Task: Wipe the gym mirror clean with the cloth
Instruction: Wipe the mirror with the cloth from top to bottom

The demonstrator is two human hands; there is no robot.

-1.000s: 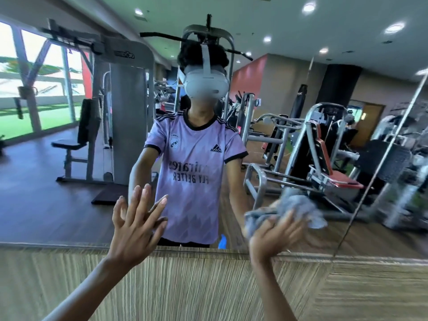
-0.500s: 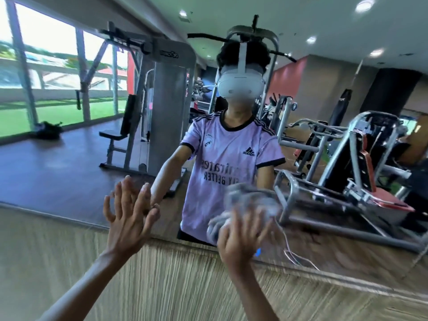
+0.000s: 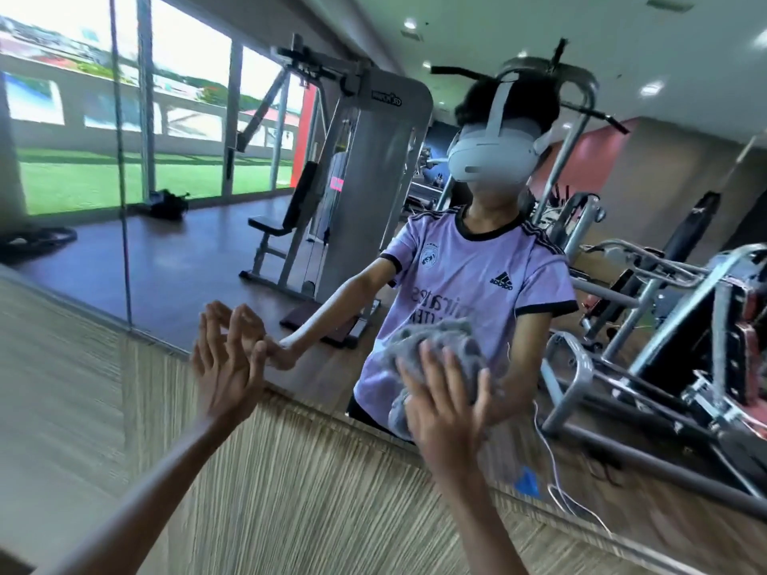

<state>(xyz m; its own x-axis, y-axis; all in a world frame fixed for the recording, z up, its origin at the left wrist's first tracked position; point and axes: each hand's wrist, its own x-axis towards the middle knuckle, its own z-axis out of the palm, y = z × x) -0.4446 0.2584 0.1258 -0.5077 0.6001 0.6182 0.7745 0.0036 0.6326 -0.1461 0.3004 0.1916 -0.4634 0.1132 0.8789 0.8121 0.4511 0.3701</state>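
My right hand (image 3: pixel 444 408) presses the cloth (image 3: pixel 436 346) against the mirror (image 3: pixel 186 263), low down and near its bottom edge. The fingers are spread and nearly straight over the bundle, not curled round it. My left hand (image 3: pixel 226 359) is open too, fingers fanned and holding nothing. Its fingertips seem to rest on the glass just left of the cloth.

The cloth is only pinned by my palm, so I think a quick stroke could slide it out from under my hand and drop it. It is also bunched into a lump (only part of it can be meeting the glass), which may leave streaks or missed bands. My bare left fingers will likely print the surface I am cleaning. This close to the edge, the cloth could ride off onto the wall panel (image 3: pixel 290 471) and skip the last strip of glass.

The cloth is grey, soft and nubby, like looped towelling. The mirror is hard, flat and slick, with a thin upright seam (image 3: pixel 120 159) between panes. The panel below it looks matte and straw-coloured, with fine vertical lines.
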